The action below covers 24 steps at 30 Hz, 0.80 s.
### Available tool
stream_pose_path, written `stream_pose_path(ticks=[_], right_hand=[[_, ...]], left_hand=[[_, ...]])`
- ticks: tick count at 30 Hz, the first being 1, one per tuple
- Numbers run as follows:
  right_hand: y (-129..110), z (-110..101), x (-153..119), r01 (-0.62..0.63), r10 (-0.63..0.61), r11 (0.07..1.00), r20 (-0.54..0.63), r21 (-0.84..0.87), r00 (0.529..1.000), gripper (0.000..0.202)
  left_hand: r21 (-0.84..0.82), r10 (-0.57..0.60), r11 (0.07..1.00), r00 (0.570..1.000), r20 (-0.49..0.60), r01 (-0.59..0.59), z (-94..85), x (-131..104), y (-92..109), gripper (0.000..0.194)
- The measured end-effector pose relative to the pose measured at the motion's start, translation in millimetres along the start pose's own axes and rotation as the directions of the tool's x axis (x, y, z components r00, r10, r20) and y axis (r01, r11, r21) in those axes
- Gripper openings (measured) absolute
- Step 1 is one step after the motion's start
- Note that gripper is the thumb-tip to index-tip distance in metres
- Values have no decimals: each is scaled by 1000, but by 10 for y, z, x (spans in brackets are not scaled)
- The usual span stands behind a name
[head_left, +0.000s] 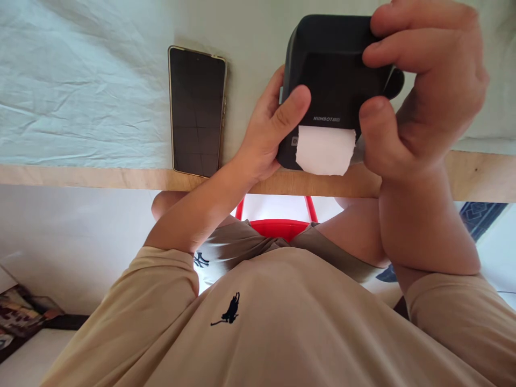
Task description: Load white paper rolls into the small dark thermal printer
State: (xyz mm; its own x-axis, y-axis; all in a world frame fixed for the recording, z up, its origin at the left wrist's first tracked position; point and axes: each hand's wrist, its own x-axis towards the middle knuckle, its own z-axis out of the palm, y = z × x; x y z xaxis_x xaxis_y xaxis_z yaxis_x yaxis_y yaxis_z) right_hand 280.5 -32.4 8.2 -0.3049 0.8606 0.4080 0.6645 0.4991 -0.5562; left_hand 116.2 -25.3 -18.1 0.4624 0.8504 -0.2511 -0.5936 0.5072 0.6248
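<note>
A black label printer, marked NIIMBOT, is held up above the table's near edge. White paper with a torn, uneven edge sticks out of its front slot. My left hand grips the printer's left side, thumb on top and the other fingers mostly hidden beneath. On the opposite side my right hand curls around the right edge, two fingertips on the upper right corner and the thumb by the lower right side. A rounded dark part juts out between that thumb and fingers.
Left of the printer, a dark-screened phone lies on the pale cloth covering the table. The bare wooden edge runs across in front of me. Below it is a red stool or chair, partly hidden by my legs.
</note>
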Motion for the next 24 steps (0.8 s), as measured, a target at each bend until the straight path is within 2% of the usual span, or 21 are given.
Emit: stream_pose_path(ticks=[4, 7, 12, 18, 24], right_hand=[[-23, 12, 17, -70, 69, 995, 10, 73, 998, 34], [-23, 29, 31, -84, 83, 991, 13, 100, 996, 35], [-11, 48, 36, -60, 60, 998, -4, 36, 998, 38], [-17, 42, 34, -49, 51, 997, 37, -53, 998, 43], [33, 46, 53, -11, 18, 996, 82, -87, 996, 57]], left_hand=[[15, -13, 1000, 997, -74, 14, 2, 15, -10, 35], [62, 1, 998, 992, -128, 7, 1, 26, -19, 39], [45, 29, 999, 997, -74, -25, 10, 36, 0, 43], [45, -18, 999, 998, -53, 20, -2, 23, 59, 33], [-19, 24, 1000, 998, -60, -25, 87, 9, 23, 42]])
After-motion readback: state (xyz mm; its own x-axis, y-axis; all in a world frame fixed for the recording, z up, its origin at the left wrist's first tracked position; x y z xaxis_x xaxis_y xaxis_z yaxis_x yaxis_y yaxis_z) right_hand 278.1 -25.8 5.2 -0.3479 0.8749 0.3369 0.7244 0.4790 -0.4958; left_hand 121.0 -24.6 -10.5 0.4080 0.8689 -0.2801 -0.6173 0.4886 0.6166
